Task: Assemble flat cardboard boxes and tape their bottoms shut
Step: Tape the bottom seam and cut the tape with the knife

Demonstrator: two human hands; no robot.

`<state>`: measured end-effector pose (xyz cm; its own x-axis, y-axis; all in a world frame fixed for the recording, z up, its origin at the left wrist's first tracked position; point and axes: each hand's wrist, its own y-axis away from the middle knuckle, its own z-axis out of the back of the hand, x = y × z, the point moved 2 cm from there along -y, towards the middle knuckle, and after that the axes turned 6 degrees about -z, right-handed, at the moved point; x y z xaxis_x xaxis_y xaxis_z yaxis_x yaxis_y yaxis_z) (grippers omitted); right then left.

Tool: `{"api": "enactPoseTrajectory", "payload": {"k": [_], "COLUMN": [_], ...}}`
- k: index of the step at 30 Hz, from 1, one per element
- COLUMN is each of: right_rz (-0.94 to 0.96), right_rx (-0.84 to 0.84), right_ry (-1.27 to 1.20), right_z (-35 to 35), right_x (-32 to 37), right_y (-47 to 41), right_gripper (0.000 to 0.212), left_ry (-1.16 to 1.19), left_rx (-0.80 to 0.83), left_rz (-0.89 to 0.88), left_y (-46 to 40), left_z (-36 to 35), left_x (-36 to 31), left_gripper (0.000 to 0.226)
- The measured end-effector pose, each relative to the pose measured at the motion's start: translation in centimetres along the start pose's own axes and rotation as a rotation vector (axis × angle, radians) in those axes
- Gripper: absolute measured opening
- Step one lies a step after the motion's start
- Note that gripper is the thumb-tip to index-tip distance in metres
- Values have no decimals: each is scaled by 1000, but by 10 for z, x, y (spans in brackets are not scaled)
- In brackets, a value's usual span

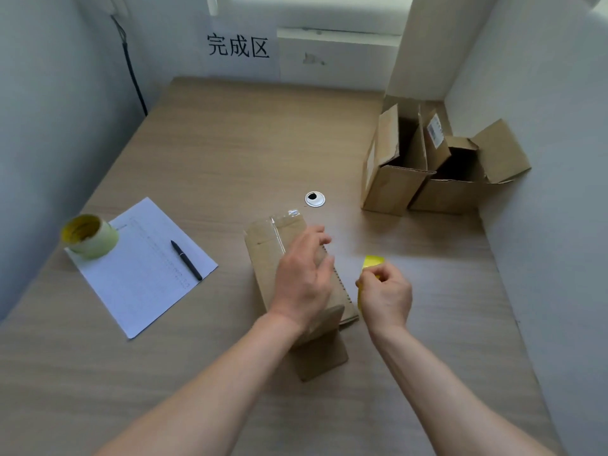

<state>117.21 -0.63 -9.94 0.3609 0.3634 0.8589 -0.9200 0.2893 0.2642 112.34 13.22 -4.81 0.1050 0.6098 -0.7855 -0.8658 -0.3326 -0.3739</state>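
Head view shows the right hand (385,292) gripping a yellow tool (371,262) beside the taped box (286,258), on which the left hand (304,278) rests with loose fingers, on a wooden table (230,143) between pale walls (543,93).
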Motion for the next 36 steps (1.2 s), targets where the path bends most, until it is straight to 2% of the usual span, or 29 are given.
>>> {"api": "enactPoseTrajectory", "payload": {"k": [2, 4, 6, 10, 12, 15, 17, 22, 25, 30, 33, 36], "right_rz": [51, 97, 113, 12, -30, -14, -20, -44, -53, 88, 244, 293], "right_rx": [9, 25, 40, -19, -37, -27, -41, -60, -71, 62, 144, 226], "right_ry": [24, 59, 68, 40, 22, 24, 27, 49, 69, 161, 284, 355], "right_z": [-8, -18, -30, -42, -41, -41, -42, -43, -43, -28, 1, 32], "right_x": [9, 15, 15, 1, -6, -8, -9, -9, -7, -6, -19, -42], "right_y": [2, 8, 17, 25, 22, 20, 19, 19, 19, 15, 14, 20], "right_gripper": [10, 11, 14, 15, 16, 18, 17, 17, 14, 13, 11, 6], "left_ry": [-114, -132, -17, 126, 107, 3, -14, -137, -232, -233, -229, -228], "left_rx": [-141, -159, -107, -252, -270, -96, 32, 214, 348, 354, 340, 320], "left_rz": [-8, 176, 382, 551, 525, 306, 225, 177, 134, 149, 148, 149], "left_y": [17, 46, 72, 80, 78, 77, 74, 61, 55, 54, 55, 55], "left_z": [20, 28, 21, 3, 1, 3, 6, 15, 19, 19, 20, 19], "left_x": [9, 20, 31, 37, 38, 49, 56, 65, 72, 73, 73, 72], "left_gripper": [37, 60, 74, 70, 66, 81, 93, 108, 108, 103, 102, 102]}}
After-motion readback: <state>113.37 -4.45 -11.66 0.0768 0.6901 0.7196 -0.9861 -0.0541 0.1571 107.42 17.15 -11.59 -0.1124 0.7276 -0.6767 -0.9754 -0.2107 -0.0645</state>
